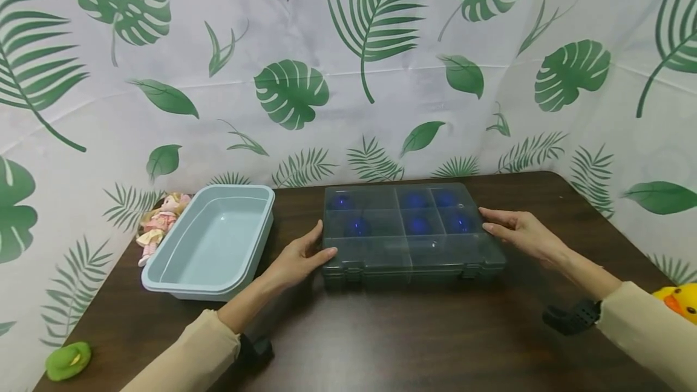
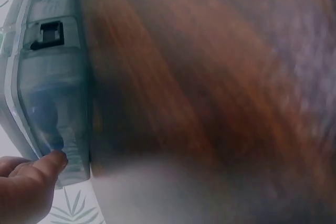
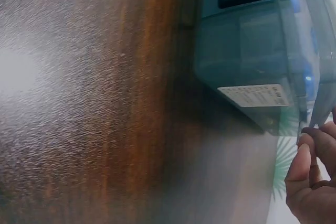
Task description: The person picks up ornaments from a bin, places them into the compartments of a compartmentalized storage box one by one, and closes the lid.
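Note:
A translucent grey-green divided box (image 1: 370, 254) lies on the table, with several round blue items (image 1: 357, 227) showing through its clear lid. My left hand (image 1: 296, 262) grips the box's left end, with the thumb near the front corner. In the left wrist view, a fingertip (image 2: 55, 162) presses against that end wall. My right hand (image 1: 523, 235) holds the right end, thumb and fingers at the lid's edge. A white label (image 3: 254, 95) shows on the box there in the right wrist view. Black latches (image 1: 469, 270) sit along the front; whether they are fastened I cannot tell.
A pale blue basin (image 1: 261, 247) stands to the left, beside a doll (image 1: 162, 219). A green toy (image 1: 68, 360) lies at the near left edge. Part of a yellow duck (image 1: 677, 301) shows at the far right. Behind the table hangs a leaf-print cloth (image 1: 218, 107).

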Available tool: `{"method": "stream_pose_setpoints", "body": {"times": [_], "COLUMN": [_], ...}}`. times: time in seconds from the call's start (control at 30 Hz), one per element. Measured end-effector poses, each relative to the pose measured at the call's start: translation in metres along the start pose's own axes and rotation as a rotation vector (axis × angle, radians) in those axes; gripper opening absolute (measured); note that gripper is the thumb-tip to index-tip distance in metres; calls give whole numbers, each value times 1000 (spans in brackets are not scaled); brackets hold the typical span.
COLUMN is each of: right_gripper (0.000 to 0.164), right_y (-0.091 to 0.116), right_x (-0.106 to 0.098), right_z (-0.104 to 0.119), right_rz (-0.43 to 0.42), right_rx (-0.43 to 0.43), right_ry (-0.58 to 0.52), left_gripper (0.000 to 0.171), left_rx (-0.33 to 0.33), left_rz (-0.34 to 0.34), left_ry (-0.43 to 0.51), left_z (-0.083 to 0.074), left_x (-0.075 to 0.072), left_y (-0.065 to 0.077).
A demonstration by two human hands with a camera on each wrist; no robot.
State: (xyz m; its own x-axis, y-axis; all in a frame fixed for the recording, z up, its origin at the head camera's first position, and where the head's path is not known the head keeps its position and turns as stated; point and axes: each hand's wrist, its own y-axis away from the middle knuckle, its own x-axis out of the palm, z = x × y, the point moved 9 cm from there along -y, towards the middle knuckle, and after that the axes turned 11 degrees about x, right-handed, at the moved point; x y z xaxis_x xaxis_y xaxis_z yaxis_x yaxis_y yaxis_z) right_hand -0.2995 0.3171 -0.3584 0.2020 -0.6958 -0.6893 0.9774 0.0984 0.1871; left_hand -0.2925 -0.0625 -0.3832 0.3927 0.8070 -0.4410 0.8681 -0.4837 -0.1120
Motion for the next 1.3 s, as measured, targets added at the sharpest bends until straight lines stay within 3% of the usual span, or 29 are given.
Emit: {"method": "stream_pose_setpoints", "body": {"times": [0.27,0.73,0.9,1.0,1.07,1.13,1.23,1.3], "right_gripper": [54,49,39,29,26,28,38,44], "right_y": [3,5,19,30,35,38,42,48], "right_x": [1,2,-4,2,19,48,106,145], "right_z": [3,13,38,68,90,105,115,114], "right_rz": [-70,-143,-303,-371,-304,-147,116,254], "right_rx": [-62,-133,-229,-310,-337,-300,-141,-8], "right_ry": [33,100,127,-7,-183,-400,-692,-810], "left_gripper": [80,84,83,83,82,82,81,81], "left_rx": [35,-9,-4,-11,-11,-13,-16,-20], "left_rz": [-87,-231,-232,-232,-238,-247,-257,-260], "left_ry": [27,-48,-74,-78,-79,-79,-74,-74], "left_z": [-5,1,-1,-2,-3,-3,-2,-1], "left_x": [3,2,4,5,4,3,3,3], "left_y": [-2,2,3,3,3,3,3,3]}}
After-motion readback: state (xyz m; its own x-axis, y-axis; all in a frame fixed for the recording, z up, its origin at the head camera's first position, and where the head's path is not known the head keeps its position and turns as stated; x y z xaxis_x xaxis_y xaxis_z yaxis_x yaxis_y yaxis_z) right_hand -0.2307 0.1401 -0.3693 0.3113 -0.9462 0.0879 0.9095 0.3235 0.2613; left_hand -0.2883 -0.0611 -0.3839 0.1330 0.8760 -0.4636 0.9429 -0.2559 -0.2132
